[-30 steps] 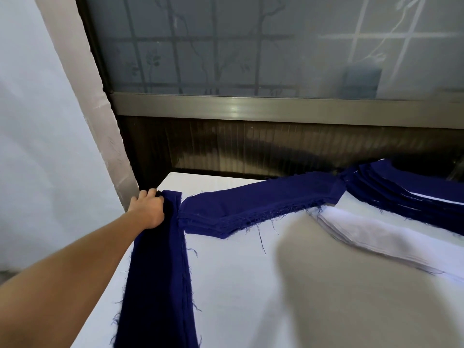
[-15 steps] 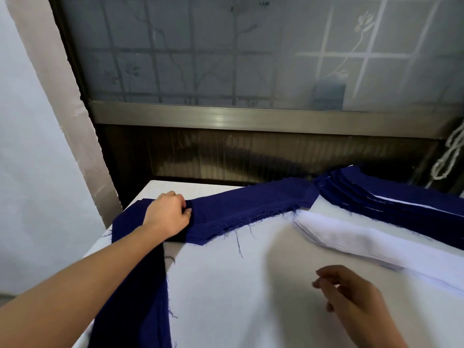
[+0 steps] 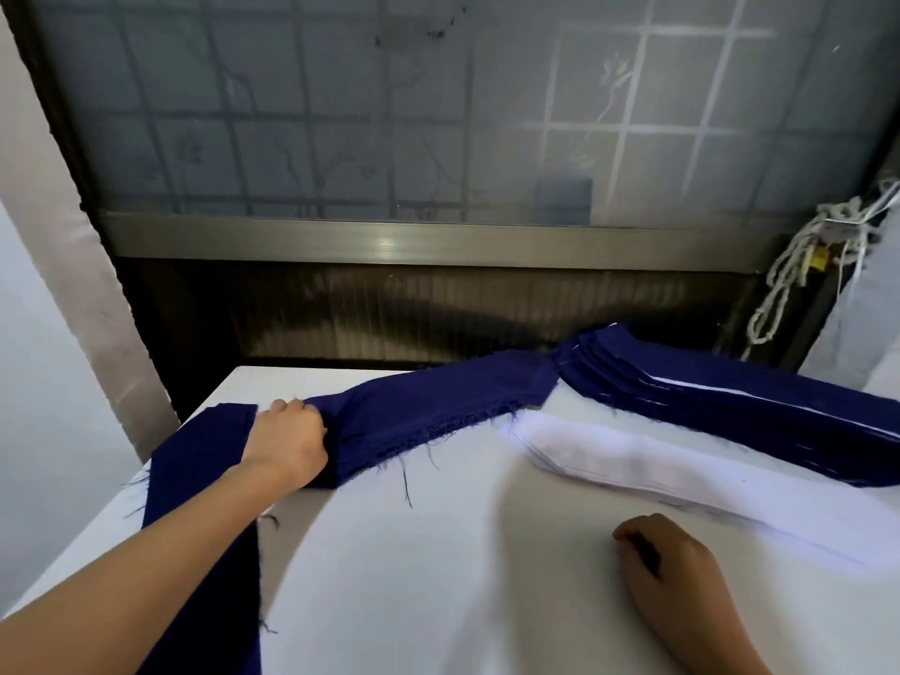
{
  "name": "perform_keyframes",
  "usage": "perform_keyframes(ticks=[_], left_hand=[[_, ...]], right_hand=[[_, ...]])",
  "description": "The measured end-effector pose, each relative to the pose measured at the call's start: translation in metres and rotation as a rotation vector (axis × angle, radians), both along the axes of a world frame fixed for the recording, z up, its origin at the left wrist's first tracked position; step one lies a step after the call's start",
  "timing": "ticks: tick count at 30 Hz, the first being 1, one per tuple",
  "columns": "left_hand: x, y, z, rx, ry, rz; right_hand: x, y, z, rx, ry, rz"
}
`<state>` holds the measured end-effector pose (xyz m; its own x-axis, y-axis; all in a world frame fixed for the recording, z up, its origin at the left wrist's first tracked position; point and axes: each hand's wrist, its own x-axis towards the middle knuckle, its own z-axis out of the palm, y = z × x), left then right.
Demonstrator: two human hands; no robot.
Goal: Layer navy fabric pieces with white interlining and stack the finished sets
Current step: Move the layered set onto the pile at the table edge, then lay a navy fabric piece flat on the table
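Left hand (image 3: 287, 445) grips the bunched end of a navy fabric piece (image 3: 438, 406) at ten o'clock on the worktop (image 3: 438, 577). Right hand (image 3: 672, 572), fingers loosely curled and holding nothing, rests at five o'clock. White interlining (image 3: 633, 460) and the navy stack (image 3: 730, 406) lie toward two o'clock.

dim indoor shot, soft daylight coming through the frosted patterned glass window (image 3: 438, 114) behind. glare spot on the brushed metal sill rail (image 3: 389, 243). broad soft grey shadow across the flat white table top (image 3: 438, 601). long navy fabric strip (image 3: 438, 406) goes near black in its folds. right hand (image 3: 672, 572) backlit and darker. straight lines bow at the edges, wide-angle. everything slightly soft.
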<state>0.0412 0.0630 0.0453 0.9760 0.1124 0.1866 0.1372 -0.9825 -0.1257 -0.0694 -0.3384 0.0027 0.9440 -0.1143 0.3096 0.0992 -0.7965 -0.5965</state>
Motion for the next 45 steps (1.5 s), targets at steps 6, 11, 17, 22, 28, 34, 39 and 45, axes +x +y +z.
perform_keyframes(ticks=[6, 11, 17, 22, 28, 34, 39, 45], left_hand=[[-0.011, -0.008, -0.015, -0.138, -0.032, -0.177], [-0.014, -0.015, -0.009, -0.52, -0.117, -0.13], [-0.032, -0.039, -0.025, -0.763, -0.597, 0.158], [-0.035, -0.043, -0.048, -0.555, -0.803, -0.001], [-0.037, -0.052, -0.053, -0.651, -0.772, -0.264], [-0.05, -0.08, -0.042, -1.272, -0.294, -0.352], [-0.064, -0.095, -0.031, -1.507, 0.443, -0.603], [-0.075, -0.09, -0.017, -1.377, 0.791, -0.662]], right_hand=[[-0.001, 0.002, -0.003, -0.116, -0.024, 0.029], [-0.004, 0.004, -0.003, -0.139, -0.03, 0.018], [-0.001, 0.005, -0.003, -0.144, -0.003, 0.008], [-0.001, 0.005, -0.004, -0.156, 0.01, 0.012], [0.005, 0.004, -0.011, -0.19, -0.028, -0.007], [0.006, 0.005, -0.015, -0.282, -0.128, -0.028], [0.005, 0.008, -0.012, -0.422, -0.367, 0.028], [0.008, 0.014, -0.009, -0.626, -0.525, 0.31]])
